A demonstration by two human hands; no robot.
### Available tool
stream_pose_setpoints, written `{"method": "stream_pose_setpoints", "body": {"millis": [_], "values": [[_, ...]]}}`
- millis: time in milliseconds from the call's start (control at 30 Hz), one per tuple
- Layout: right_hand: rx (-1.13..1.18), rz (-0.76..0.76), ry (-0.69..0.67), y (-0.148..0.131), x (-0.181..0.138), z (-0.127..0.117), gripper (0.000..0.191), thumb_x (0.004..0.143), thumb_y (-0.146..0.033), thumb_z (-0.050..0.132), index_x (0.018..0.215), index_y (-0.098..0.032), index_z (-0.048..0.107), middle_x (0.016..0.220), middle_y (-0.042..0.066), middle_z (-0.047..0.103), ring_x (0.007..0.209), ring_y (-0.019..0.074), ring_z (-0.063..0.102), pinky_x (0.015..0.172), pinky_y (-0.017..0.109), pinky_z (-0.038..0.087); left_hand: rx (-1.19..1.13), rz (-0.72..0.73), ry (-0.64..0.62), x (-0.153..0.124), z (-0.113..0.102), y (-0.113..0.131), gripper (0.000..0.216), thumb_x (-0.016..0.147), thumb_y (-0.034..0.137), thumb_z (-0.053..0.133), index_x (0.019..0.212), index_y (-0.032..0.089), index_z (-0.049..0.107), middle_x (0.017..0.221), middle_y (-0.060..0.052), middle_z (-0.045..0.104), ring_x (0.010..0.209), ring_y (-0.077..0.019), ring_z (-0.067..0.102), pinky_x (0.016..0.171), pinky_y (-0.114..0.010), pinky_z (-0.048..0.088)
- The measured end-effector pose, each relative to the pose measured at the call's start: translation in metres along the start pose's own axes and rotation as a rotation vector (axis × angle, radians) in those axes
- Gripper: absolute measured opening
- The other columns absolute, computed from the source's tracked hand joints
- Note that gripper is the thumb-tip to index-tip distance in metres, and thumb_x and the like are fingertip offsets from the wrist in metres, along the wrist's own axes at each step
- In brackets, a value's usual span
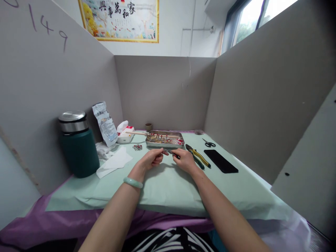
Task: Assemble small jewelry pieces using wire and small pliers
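Note:
My left hand (153, 158) is closed in a pinch above the table, just in front of the metal tray. What its fingertips hold is too small to make out. My right hand (185, 160) is wrapped round small dark-handled pliers (168, 151), whose grey tip points left and meets the left fingertips. Behind both hands, the shallow metal tray (165, 146) contains many small red and gold beads or findings. A thin wooden stick (138, 133) reaches over its left edge. A small heap of red and silver beaded pieces (137, 147) lies left of the tray.
Right of my hands lie yellow-and-green pliers (201, 156), black scissors (209, 144) and a black phone (221, 161). On the left stand a green flask (78, 150), a foil pouch (105, 124) and a tissue pack (126, 134), with white paper (115, 161). Grey partitions (165, 92) enclose the table.

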State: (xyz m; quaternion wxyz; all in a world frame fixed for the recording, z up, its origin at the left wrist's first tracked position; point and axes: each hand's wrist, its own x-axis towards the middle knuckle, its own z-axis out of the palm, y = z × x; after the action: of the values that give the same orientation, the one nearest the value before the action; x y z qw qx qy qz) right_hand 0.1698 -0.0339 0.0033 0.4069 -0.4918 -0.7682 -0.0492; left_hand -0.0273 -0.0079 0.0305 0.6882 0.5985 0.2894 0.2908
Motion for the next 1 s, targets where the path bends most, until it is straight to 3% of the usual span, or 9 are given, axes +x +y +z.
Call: {"method": "stream_pose_setpoints", "body": {"millis": [133,700,1000], "values": [[-0.017,-0.003,0.007,0.0001,-0.0004,0.0005,0.027,0.076,-0.018,0.053,0.096,-0.024,0.07,0.082,0.002,0.067,0.071,0.0144,0.058,0.067,0.024,0.041,0.093,0.041,0.05,-0.0016,0.0025,0.0002,0.029,0.076,0.041,0.061,0.086,0.014,0.056,0.05,0.01,0.02,0.039,-0.0035,0.013,0.038,-0.019,0.006],[0.086,0.042,-0.056,0.002,0.0016,0.0004,0.029,0.076,-0.019,0.053,0.098,-0.023,0.071,0.088,0.003,0.069,0.075,0.0156,0.059,0.068,0.024,0.043,0.387,0.177,0.19,0.0011,0.0065,0.0002,0.028,0.075,0.038,0.057,0.084,0.012,0.062,0.043,0.009,0.029,0.037,-0.0054,0.022,0.04,-0.022,0.013],[0.079,0.028,-0.044,0.0005,0.0018,-0.0028,0.028,0.075,-0.019,0.054,0.097,-0.022,0.07,0.086,0.004,0.068,0.072,0.0152,0.058,0.067,0.025,0.043,0.333,0.178,0.177,-0.0001,0.0046,0.0009,0.028,0.075,0.038,0.058,0.083,0.012,0.062,0.044,0.009,0.026,0.037,-0.0043,0.019,0.04,-0.022,0.012]]}}
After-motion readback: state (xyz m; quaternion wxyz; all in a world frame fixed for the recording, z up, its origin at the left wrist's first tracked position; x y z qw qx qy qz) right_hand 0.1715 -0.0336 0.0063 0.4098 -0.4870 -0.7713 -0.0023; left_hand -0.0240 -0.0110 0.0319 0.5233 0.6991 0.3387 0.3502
